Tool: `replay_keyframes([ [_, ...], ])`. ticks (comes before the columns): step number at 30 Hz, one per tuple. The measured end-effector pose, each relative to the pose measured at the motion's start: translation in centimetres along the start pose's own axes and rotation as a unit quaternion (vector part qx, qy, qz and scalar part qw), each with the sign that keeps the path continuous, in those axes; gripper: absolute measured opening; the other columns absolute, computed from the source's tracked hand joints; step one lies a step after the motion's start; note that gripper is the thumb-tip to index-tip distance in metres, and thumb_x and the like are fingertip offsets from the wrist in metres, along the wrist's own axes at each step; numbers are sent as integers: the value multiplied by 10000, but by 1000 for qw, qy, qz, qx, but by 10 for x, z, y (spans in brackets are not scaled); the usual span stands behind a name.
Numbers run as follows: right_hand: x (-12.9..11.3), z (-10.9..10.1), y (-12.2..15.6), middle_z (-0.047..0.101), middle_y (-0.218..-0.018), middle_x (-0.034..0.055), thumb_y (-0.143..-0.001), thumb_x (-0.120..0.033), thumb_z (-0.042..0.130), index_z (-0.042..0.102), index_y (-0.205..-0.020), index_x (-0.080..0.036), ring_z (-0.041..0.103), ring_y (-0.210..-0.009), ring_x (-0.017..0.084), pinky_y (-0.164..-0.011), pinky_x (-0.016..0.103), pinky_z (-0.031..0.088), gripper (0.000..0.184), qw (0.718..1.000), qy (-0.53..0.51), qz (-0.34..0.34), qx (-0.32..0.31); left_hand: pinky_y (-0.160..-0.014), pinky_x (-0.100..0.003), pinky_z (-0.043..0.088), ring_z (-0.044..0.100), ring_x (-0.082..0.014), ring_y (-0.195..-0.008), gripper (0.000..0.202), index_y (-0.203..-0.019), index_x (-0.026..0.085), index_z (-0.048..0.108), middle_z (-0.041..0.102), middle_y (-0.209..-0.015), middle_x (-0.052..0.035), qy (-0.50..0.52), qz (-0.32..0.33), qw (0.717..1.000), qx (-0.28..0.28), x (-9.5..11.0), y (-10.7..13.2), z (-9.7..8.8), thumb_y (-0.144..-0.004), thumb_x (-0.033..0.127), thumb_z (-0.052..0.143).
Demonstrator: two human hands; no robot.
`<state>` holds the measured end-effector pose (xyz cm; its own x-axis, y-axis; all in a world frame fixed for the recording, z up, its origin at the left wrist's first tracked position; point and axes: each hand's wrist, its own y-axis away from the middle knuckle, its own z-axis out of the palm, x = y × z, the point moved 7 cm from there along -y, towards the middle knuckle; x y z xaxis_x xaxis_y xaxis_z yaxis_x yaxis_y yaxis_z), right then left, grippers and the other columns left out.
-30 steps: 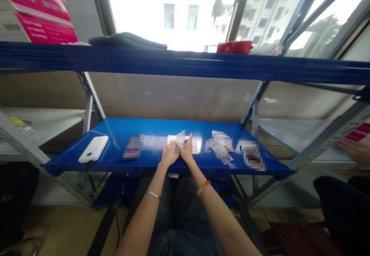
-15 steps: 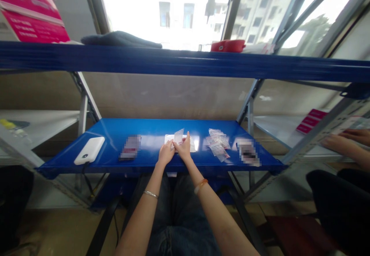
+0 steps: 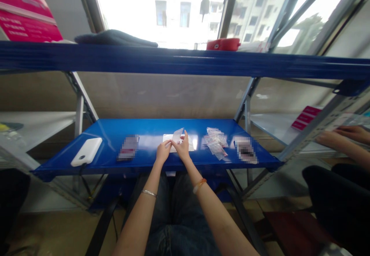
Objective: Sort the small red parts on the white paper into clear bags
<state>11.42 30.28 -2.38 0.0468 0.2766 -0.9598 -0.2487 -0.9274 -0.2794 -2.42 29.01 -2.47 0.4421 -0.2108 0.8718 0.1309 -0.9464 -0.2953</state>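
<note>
Both my hands sit at the front middle of the blue steel shelf (image 3: 144,132). My left hand (image 3: 163,152) and my right hand (image 3: 182,147) meet at a small transparent plastic bag (image 3: 177,135), which stands tilted up between their fingertips. Under it lies a white sheet with red marks (image 3: 167,138), partly hidden by my fingers. A silver bangle circles my left wrist (image 3: 149,193), and an orange beaded bracelet circles my right (image 3: 199,186).
A white power bank (image 3: 86,152) with a cable, a blurred item (image 3: 128,148), a pile of small plastic bags (image 3: 215,142) and another blurred item (image 3: 245,150) share the shelf. A co-worker's hands (image 3: 347,135) work at right. A blue crossbeam (image 3: 185,59) runs overhead.
My hands have drawn slightly apart and the bag leans more to the right. The whole view has shifted left. A co-worker's second hand and a pink-printed sheet have come into view at right.
</note>
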Motion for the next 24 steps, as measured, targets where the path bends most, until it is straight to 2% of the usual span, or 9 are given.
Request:
replay_keyframes([
  [3, -4, -2, 1, 516, -1080, 70, -580, -396, 724, 356, -1331, -200, 487, -1022, 192, -797, 274, 459, 859, 1000, 19, -13, 10, -886, -362, 460, 620, -269, -1010, 237, -930, 185, 705, 707, -1003, -84, 30, -3, 999, 16, -2, -2, -3, -785, 302, 559],
  [5, -6, -6, -1, 541, -1044, 63, -682, -422, 637, 443, -1262, -193, 494, -1018, 182, -835, 288, 440, 653, 998, 46, -21, 25, -894, -359, 456, 621, -259, -1006, 252, -920, 171, 705, 710, -989, -87, 48, -7, 998, 27, -4, -3, -6, -792, 317, 546],
  [8, -6, -8, -4, 581, -984, 55, -799, -386, 483, 595, -1027, -198, 500, -1011, 178, -922, 332, 384, 316, 996, 82, -25, 20, -903, -349, 448, 617, -240, -1009, 263, -915, 161, 702, 711, -983, -81, 76, -8, 996, 34, -7, -5, -9, -790, 323, 536],
  [11, -6, -8, -6, 612, -902, 42, -777, -323, 506, 621, -782, -211, 508, -988, 193, -964, 365, 339, 161, 995, 91, -44, 12, -870, -325, 463, 623, -223, -985, 288, -915, 147, 697, 712, -963, -79, 105, -12, 994, 39, -10, -7, -10, -792, 336, 519],
  [13, -9, -10, -5, 618, -845, 31, -742, -294, 542, 612, -713, -218, 512, -967, 202, -962, 374, 331, 107, 994, 83, -65, 23, -834, -312, 476, 629, -217, -957, 300, -909, 144, 693, 713, -939, -76, 122, -19, 991, 45, -14, -7, -10, -783, 358, 525],
  [17, -16, -11, -2, 612, -815, 24, -723, -269, 561, 607, -687, -228, 505, -952, 208, -957, 376, 321, 72, 992, 79, -91, 32, -768, -278, 484, 634, -192, -879, 307, -893, 135, 659, 704, -881, -73, 153, -38, 985, 75, -20, -7, -13, -753, 391, 562],
  [20, -19, -9, 1, 605, -849, 27, -748, -282, 550, 600, -712, -229, 489, -974, 207, -965, 371, 310, 81, 990, 102, -96, 13, -734, -259, 481, 632, -170, -816, 312, -877, 122, 619, 690, -838, -74, 176, -53, 978, 102, -24, -6, -16, -735, 397, 586],
  [24, -22, -9, 3, 595, -838, 26, -769, -335, 542, 590, -706, -231, 485, -966, 206, -959, 361, 312, 131, 990, 96, -102, 5, -712, -258, 480, 635, -166, -786, 308, -835, 117, 606, 692, -822, -82, 206, -65, 971, 100, -25, -5, -15, -717, 401, 600],
])
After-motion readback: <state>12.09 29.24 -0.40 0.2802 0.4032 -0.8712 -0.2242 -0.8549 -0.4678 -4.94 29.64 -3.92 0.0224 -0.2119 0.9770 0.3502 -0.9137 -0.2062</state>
